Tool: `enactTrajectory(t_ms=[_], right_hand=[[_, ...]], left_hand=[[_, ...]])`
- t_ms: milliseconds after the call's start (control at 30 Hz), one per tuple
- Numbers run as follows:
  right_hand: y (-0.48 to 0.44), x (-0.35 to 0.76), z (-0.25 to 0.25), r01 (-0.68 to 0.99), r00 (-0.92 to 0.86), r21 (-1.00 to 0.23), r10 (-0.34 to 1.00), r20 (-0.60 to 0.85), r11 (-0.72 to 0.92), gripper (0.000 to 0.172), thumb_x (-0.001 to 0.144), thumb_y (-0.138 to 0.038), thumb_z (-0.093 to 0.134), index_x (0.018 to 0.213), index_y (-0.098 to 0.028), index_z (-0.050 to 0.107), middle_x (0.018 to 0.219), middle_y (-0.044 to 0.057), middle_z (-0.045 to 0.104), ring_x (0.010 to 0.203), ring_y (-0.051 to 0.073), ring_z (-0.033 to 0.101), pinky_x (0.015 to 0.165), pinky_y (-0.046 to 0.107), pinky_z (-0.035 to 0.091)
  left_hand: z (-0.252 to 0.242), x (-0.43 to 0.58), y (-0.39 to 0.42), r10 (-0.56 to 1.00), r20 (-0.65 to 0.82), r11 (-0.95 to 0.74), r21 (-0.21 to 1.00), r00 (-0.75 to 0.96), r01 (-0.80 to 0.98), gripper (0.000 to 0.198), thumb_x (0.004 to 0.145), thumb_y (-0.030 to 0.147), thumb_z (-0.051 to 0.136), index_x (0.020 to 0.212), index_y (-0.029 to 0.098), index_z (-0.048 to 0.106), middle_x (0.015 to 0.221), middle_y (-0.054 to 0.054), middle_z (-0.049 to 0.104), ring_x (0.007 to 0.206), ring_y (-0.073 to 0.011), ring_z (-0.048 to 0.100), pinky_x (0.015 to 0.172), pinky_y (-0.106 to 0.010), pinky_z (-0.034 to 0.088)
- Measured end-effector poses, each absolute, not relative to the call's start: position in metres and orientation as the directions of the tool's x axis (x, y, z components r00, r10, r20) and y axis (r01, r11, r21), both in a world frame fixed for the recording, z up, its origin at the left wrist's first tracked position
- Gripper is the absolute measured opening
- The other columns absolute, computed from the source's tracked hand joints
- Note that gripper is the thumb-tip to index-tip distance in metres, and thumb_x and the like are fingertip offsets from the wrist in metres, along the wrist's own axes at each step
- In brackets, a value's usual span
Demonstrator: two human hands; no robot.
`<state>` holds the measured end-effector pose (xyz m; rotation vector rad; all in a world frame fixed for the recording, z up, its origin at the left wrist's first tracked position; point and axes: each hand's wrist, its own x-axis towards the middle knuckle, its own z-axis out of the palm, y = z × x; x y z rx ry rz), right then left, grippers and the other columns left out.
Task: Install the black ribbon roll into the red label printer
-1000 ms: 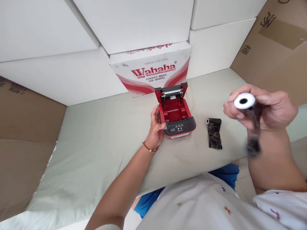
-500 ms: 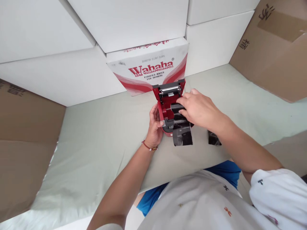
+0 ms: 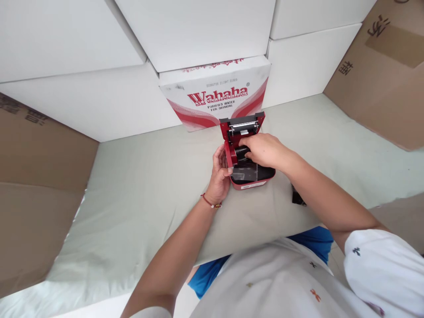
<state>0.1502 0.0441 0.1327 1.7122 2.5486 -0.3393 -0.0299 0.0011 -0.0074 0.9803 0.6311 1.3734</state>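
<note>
A small red and black label printer [image 3: 253, 185] stands on the cloth-covered table, its lid [image 3: 244, 126] raised. My left hand [image 3: 221, 170] is wrapped round the printer's left side, thumb near the front. Inside the printer's compartment is a shiny black roll [image 3: 242, 153]. My right hand [image 3: 265, 149] has its fingers closed on this roll and hides its right part. The roll's loose dark strip [image 3: 245, 172] lies across the printer's black front top. Beside my right forearm, partly hidden, lies a small shiny black piece [image 3: 297, 195].
Behind the printer stands a white and red Wahaha water carton [image 3: 217, 98], against stacked white boxes [image 3: 126, 104]. Brown cardboard boxes flank the table on the left [image 3: 43, 185] and right [image 3: 374, 92]. A pale green cloth [image 3: 149, 176] covers the table.
The black roll has gone lower into the printer with my right hand. Its strip, which hung over the front edge, now rests on the printer's top. The whole view has shifted slightly.
</note>
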Motion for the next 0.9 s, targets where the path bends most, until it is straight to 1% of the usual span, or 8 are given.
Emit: enactTrajectory(t_ms=[133, 233, 333, 500, 700, 800, 867, 900], right_hand=[[0.049, 0.147, 0.130, 0.915, -0.398, -0.127, 0.909, -0.125, 0.383, 0.038, 0.097, -0.017, 0.067, 0.131, -0.028, 0.079, 0.124, 0.011, 0.084, 0.111, 0.034, 0.077, 0.078, 0.037, 0.053], [0.052, 0.148, 0.127, 0.897, -0.428, -0.157, 0.901, -0.066, 0.414, 0.048, 0.096, -0.016, 0.069, 0.143, -0.027, 0.074, 0.128, 0.013, 0.083, 0.114, 0.036, 0.077, 0.083, 0.040, 0.055], [0.048, 0.158, 0.128, 0.827, -0.511, -0.267, 0.859, 0.006, 0.494, 0.048, 0.099, -0.017, 0.069, 0.146, -0.022, 0.072, 0.133, 0.013, 0.081, 0.117, 0.034, 0.077, 0.094, 0.042, 0.058], [0.008, 0.191, 0.128, 0.547, -0.656, -0.452, 0.696, 0.292, 0.705, 0.028, 0.110, -0.023, 0.059, 0.127, -0.019, 0.080, 0.129, 0.011, 0.083, 0.118, 0.027, 0.076, 0.106, 0.045, 0.061], [-0.052, 0.211, 0.106, 0.557, -0.621, -0.394, 0.682, 0.387, 0.731, 0.031, 0.111, -0.025, 0.061, 0.137, -0.018, 0.077, 0.148, 0.015, 0.075, 0.140, 0.032, 0.069, 0.116, 0.054, 0.061], [-0.062, 0.210, 0.095, 0.578, -0.587, -0.380, 0.691, 0.421, 0.722, 0.036, 0.111, -0.020, 0.060, 0.145, -0.019, 0.072, 0.154, 0.014, 0.071, 0.148, 0.031, 0.064, 0.122, 0.055, 0.057], [-0.063, 0.208, 0.090, 0.578, -0.570, -0.384, 0.693, 0.441, 0.720, 0.037, 0.111, -0.019, 0.060, 0.146, -0.020, 0.071, 0.155, 0.014, 0.071, 0.150, 0.029, 0.063, 0.123, 0.054, 0.057], [-0.063, 0.208, 0.088, 0.577, -0.562, -0.390, 0.695, 0.448, 0.717, 0.037, 0.111, -0.018, 0.060, 0.146, -0.020, 0.071, 0.156, 0.014, 0.070, 0.150, 0.029, 0.063, 0.124, 0.053, 0.057]], left_hand=[[-0.007, -0.030, 0.002, 0.977, 0.162, -0.068, 0.849, 0.135, -0.525, 0.086, 0.073, 0.051, 0.095, 0.149, 0.041, 0.059, 0.172, -0.002, 0.050, 0.166, -0.0358, 0.038, 0.138, -0.055, 0.030], [-0.006, -0.031, 0.002, 0.982, 0.140, -0.049, 0.840, 0.130, -0.541, 0.086, 0.070, 0.048, 0.097, 0.147, 0.041, 0.062, 0.170, -0.001, 0.053, 0.164, -0.0350, 0.040, 0.137, -0.054, 0.032], [-0.006, -0.031, 0.002, 0.983, 0.133, -0.043, 0.839, 0.127, -0.543, 0.085, 0.069, 0.048, 0.097, 0.147, 0.041, 0.063, 0.168, -0.001, 0.054, 0.163, -0.0345, 0.042, 0.137, -0.052, 0.033], [-0.003, -0.031, 0.000, 0.978, 0.153, -0.056, 0.851, 0.144, -0.522, 0.085, 0.073, 0.049, 0.095, 0.150, 0.041, 0.060, 0.171, -0.002, 0.051, 0.164, -0.0347, 0.041, 0.137, -0.053, 0.034], [-0.006, -0.030, 0.001, 0.974, 0.188, -0.110, 0.881, 0.127, -0.461, 0.082, 0.077, 0.055, 0.090, 0.151, 0.039, 0.058, 0.169, -0.005, 0.052, 0.160, -0.0351, 0.046, 0.132, -0.053, 0.040], [-0.005, -0.030, -0.007, 0.963, 0.269, -0.259, 0.926, -0.003, -0.275, 0.066, 0.088, 0.058, 0.080, 0.147, 0.036, 0.061, 0.164, -0.007, 0.054, 0.157, -0.0344, 0.047, 0.128, -0.053, 0.044], [0.001, -0.032, -0.018, 0.897, 0.419, -0.422, 0.907, -0.140, 0.011, 0.047, 0.100, 0.049, 0.068, 0.143, 0.033, 0.063, 0.156, -0.009, 0.056, 0.152, -0.0316, 0.050, 0.127, -0.053, 0.044], [0.005, -0.034, -0.024, 0.826, 0.535, -0.505, 0.842, -0.179, 0.188, 0.039, 0.103, 0.041, 0.063, 0.140, 0.031, 0.066, 0.147, -0.010, 0.059, 0.145, -0.0301, 0.054, 0.125, -0.054, 0.044]])
